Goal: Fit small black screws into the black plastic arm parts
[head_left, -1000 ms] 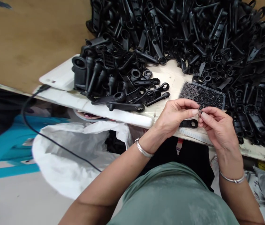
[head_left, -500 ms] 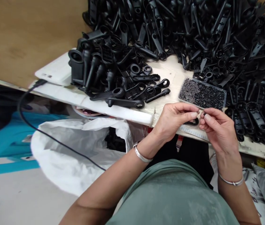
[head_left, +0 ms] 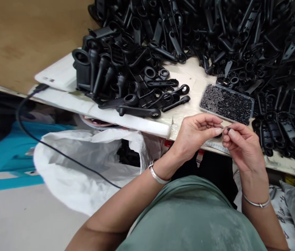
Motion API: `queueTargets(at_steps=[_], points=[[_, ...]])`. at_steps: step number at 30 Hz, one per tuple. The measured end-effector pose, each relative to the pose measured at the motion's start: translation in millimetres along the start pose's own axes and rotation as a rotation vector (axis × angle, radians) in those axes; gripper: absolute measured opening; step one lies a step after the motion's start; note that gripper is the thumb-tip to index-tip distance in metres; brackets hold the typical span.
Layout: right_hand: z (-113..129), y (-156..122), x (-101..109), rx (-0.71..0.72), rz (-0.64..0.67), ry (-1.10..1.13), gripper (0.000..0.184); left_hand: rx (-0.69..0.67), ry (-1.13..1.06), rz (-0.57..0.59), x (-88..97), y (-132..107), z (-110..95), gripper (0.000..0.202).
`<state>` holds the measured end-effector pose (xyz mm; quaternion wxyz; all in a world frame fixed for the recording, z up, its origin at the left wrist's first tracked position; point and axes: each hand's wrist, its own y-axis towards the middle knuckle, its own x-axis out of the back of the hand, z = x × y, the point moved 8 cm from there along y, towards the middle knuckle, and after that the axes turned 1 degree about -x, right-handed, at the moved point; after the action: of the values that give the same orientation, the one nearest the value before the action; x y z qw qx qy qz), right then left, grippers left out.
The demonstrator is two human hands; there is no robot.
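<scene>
Two grips meet on one small dark piece, held in the air just above the near edge of the surface. I see the left grip pinching it between thumb and forefinger from one side, and the right grip pinching it the same way from the other. The fingertips nearly touch, and I cannot tell whether the piece is one part or two. Just beyond both grips lies a clear tray full of tiny black bits. Loose black handles lie to its left, and a big heap of black parts covers the far side. Below the surface edge sits a white bag, crossed by a black cable
</scene>
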<state>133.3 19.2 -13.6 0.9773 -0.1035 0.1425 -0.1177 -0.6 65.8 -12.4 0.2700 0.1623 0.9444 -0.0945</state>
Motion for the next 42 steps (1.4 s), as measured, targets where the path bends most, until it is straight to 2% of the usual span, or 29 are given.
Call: queueTargets(at_steps=[4,11,18,25,33,42], points=[[0.1,-1.2,-0.6,0.019,-0.007,0.012,0.02,-0.023,0.028,0.014,-0.1,-1.3,-1.4,0.023],[-8.0,-0.8,-0.1,-0.055,0.001,0.024,0.025,-0.033,0.043,0.015,-0.1,-4.3,-2.3,0.021],[-12.2,-1.4,2.0,-0.068,0.021,0.023,0.025,-0.037,0.046,0.019,-0.1,-5.1,-1.9,0.02],[-14.5,-3.6,0.5,-0.079,0.033,0.108,0.022,-0.039,0.073,0.034,-3.7,-5.3,-1.1,0.018],[2.5,-8.2,1.1,0.143,-0.018,-0.015,0.014,-0.074,0.137,0.058,-6.9,-7.2,-2.9,0.016],[8.0,-12.7,10.7,0.299,-0.051,-0.278,0.01,-0.176,0.331,0.069,-6.3,-7.8,-8.9,0.02]])
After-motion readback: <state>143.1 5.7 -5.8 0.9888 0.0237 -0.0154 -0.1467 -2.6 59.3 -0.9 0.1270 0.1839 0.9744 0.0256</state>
